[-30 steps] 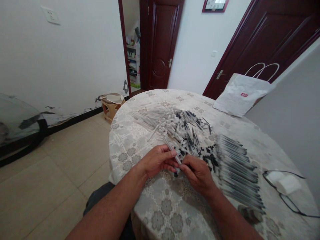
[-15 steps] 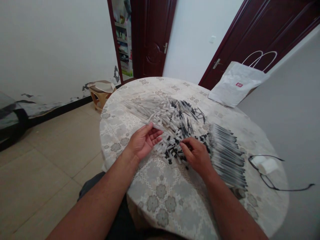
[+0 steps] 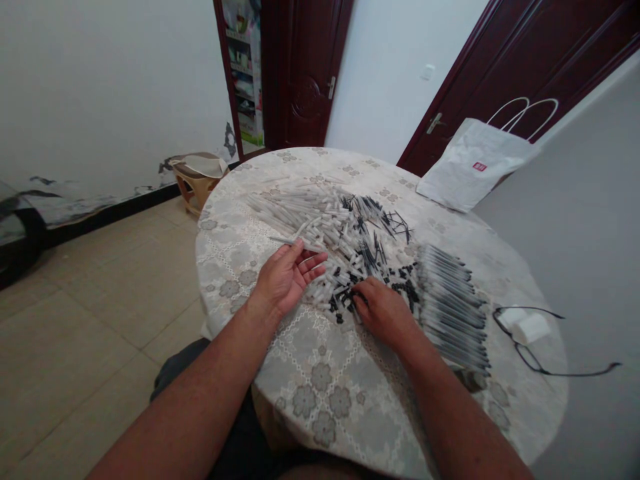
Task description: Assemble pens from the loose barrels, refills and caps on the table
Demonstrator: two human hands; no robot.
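Observation:
My left hand (image 3: 287, 275), palm up, pinches a slim pen (image 3: 283, 239) between thumb and forefinger; its grey end sticks out to the left. The other fingers are loosely curled over the pile. My right hand (image 3: 383, 308) reaches down into small black and white pen parts (image 3: 345, 297), fingertips bent together. Whatever lies between those fingertips is hidden. Just beyond my hands are whitish pen barrels (image 3: 295, 207) in a loose heap, with thin dark refills (image 3: 377, 217) behind and to the right. Right of my right hand, pens (image 3: 453, 307) lie stacked in a row.
A patterned cloth covers the round table (image 3: 320, 373). Black-framed glasses (image 3: 530, 360) and a white block-like item (image 3: 531, 328) lie at the right. A white paper bag (image 3: 475, 163) stands at the back right. A yellowish stool (image 3: 197, 180) is on the floor at the left.
My right hand has moved slightly left and down into the small parts. The pen in my left hand now points left, its grey end showing. The view has shifted slightly.

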